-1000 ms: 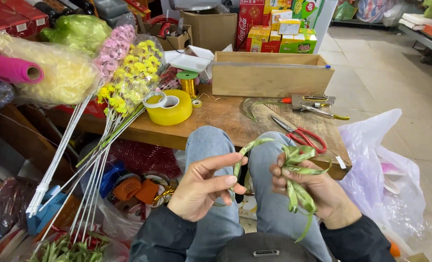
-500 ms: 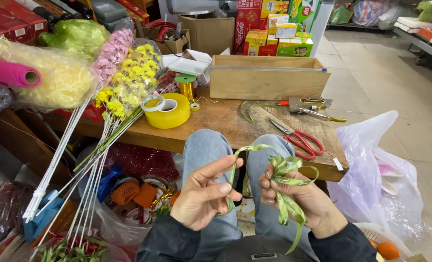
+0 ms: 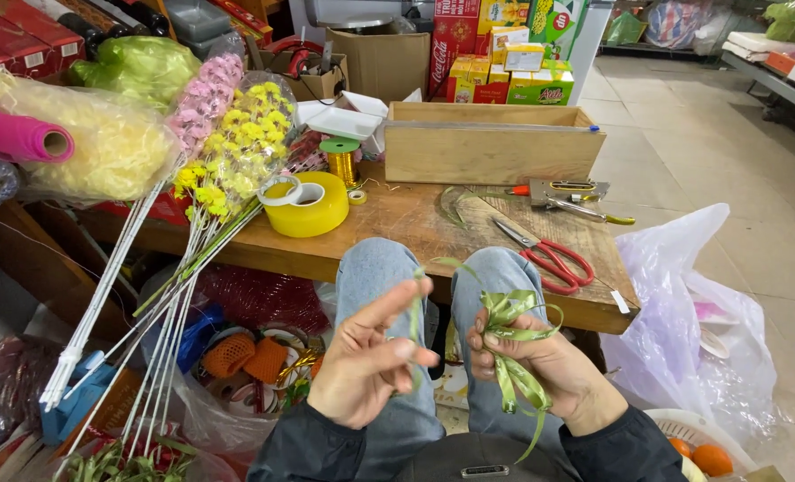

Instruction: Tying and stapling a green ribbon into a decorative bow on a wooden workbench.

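Ribbon (image 3: pixel 513 344) tail partly behind hands (image 3: pixel 540 361)

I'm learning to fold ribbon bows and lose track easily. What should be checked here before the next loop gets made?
1. Folded loops pinched in the right hand: ok, the thumb and fingers hold the green ribbon bow at its centre.
2. Free strand controlled by the left hand: ok, it runs between the fingers.
3. Strand from hand to bow free of twists: cannot tell, too thin to judge.
4. Tails clear of the loops: ok, they hang below the right hand.
5. Red-handled scissors within reach: ok, they lie on the wooden table just ahead.
6. Ribbon left for more loops: cannot tell.
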